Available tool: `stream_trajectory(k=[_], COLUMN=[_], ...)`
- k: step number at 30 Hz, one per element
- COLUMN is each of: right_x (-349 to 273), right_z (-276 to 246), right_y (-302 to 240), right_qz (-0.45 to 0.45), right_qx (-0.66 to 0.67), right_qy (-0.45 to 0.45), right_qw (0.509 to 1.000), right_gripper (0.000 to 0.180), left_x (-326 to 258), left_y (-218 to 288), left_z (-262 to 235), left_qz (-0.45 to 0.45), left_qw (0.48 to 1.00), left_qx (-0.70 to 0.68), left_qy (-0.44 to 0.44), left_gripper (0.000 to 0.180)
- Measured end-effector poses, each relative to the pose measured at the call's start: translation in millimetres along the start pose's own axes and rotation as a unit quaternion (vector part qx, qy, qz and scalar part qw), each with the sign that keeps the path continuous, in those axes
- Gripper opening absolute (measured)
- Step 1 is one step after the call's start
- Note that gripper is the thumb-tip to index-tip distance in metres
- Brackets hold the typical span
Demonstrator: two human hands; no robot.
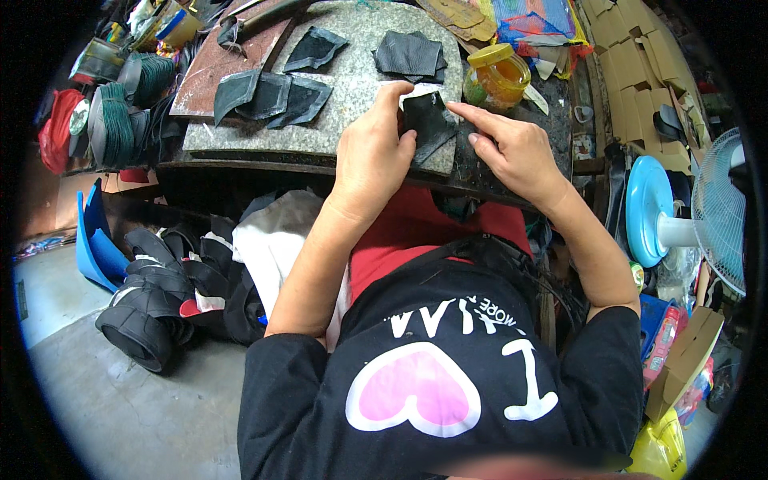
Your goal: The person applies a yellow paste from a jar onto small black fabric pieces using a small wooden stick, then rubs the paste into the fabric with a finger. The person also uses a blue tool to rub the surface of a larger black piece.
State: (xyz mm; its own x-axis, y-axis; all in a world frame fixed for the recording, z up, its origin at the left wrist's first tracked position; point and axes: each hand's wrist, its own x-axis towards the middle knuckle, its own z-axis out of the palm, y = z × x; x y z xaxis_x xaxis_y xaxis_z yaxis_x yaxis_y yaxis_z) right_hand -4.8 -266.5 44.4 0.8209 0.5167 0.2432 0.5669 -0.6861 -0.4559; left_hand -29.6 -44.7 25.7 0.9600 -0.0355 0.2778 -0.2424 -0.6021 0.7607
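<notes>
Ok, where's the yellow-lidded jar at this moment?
In the head view, the jar is at upper right, just right of the stone slab and beyond the right hand.

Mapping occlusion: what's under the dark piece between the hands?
Grey slab shows past the near edge of the dark piece, so slab probably continues beneath. Anything directly under it is covered; can't confirm.

Handled patch (430, 132): black. Slab (360, 32): speckled grey. Jar (498, 90): yellowish, yellow lid (490, 54). Shirt (496, 356): black, white lettering (531, 390), pink heart (412, 388) outlined white. Fan base (645, 212): light blue, white stem (678, 232). Cartons (640, 64): plain tan.
</notes>
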Motion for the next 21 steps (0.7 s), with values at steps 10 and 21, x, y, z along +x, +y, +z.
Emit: stream_trajectory(k=[10,21], right_x=[10.9,2.1], right_z=[7.1,21.3], right_y=[0.1,5.0], right_qz=[-0.035,-0.050], right_qx=[-0.001,-0.064], right_qy=[-0.029,-0.049], right_qw=[0.999,0.995], right_gripper=[0.048,0.046], left_x=[26.8,27.6], left_y=[-15.6,-21.4], left_z=[-28.4,-12.4], left_qz=[0.034,0.111], left_qw=[0.995,0.992], left_qx=[-0.004,0.062], left_qy=[-0.097,-0.008], left_gripper=[0.062,0.034])
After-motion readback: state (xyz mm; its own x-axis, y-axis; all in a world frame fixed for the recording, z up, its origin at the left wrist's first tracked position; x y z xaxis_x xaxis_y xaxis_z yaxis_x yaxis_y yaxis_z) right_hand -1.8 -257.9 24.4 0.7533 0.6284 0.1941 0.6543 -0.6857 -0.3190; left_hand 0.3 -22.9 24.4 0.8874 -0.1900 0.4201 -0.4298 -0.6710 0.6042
